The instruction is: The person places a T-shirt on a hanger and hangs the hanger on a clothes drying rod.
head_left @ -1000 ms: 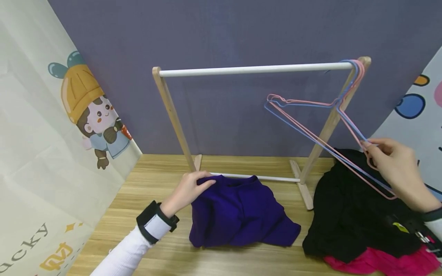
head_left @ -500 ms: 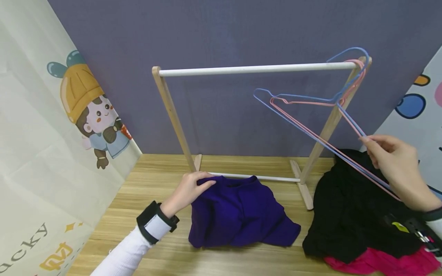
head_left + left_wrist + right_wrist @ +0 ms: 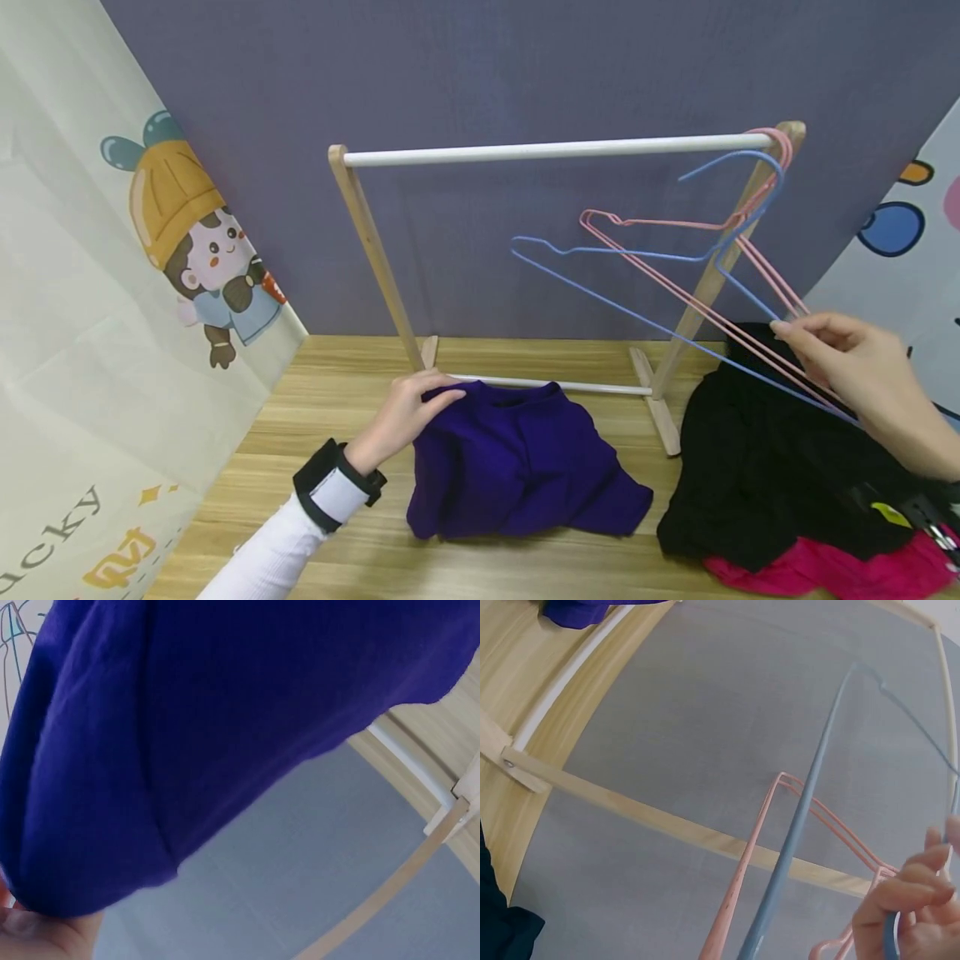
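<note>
My left hand (image 3: 408,410) pinches the upper left edge of a dark purple garment (image 3: 525,471), which lies on the table below the rack. In the left wrist view the purple cloth (image 3: 247,727) fills much of the picture, over part of the thumb. On the right, my right hand (image 3: 862,379) grips a blue wire hanger (image 3: 645,254) by its shoulder. Its hook is off the rail, with the hanger in front of the pink hangers (image 3: 675,222). These hang from the rail's right end. In the right wrist view, curled fingers (image 3: 907,896) hold the blue wire.
A small wooden rack (image 3: 375,250) with a white top rail (image 3: 555,151) stands at the back of the table. Black cloth (image 3: 757,467) lies heaped at the right over pink-red cloth (image 3: 795,567). A grey panel (image 3: 510,75) rises behind the rack.
The blue hanger's hook has come off the rail, and my right hand has brought the hanger down and forward, apart from the pink ones. My left hand stays on the purple garment.
</note>
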Demonstrator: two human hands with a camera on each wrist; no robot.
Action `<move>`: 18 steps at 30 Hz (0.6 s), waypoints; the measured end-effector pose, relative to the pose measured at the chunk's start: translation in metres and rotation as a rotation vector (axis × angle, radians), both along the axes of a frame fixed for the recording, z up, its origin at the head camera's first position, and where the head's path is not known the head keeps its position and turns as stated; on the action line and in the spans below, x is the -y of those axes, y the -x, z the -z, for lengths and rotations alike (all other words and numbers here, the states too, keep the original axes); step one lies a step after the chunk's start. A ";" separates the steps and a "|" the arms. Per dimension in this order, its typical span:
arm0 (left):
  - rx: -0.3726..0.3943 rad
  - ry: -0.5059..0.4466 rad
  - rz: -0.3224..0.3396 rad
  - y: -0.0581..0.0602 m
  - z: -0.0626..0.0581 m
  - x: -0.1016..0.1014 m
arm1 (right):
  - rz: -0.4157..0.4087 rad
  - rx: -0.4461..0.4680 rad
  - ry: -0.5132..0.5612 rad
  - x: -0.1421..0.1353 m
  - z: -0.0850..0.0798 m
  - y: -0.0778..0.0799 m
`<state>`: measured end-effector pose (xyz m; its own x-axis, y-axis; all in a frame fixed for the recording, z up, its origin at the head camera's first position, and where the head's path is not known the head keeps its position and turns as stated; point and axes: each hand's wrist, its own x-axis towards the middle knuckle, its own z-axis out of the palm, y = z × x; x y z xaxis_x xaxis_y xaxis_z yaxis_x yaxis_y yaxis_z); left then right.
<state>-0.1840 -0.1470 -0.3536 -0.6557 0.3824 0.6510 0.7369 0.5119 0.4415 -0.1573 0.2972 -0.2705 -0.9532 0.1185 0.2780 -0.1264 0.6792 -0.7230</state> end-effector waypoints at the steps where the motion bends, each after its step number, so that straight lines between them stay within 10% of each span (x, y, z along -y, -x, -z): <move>1: -0.001 -0.006 0.000 0.000 0.000 0.000 | -0.014 0.004 0.003 -0.001 0.001 -0.001; 18: 0.014 -0.066 -0.041 -0.002 -0.002 0.009 | -0.234 0.000 0.058 -0.022 0.012 -0.017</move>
<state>-0.1825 -0.1559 -0.3521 -0.6794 0.3115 0.6644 0.7093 0.5108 0.4858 -0.1406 0.3190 -0.2821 -0.9565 -0.0899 0.2774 -0.2758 0.5883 -0.7602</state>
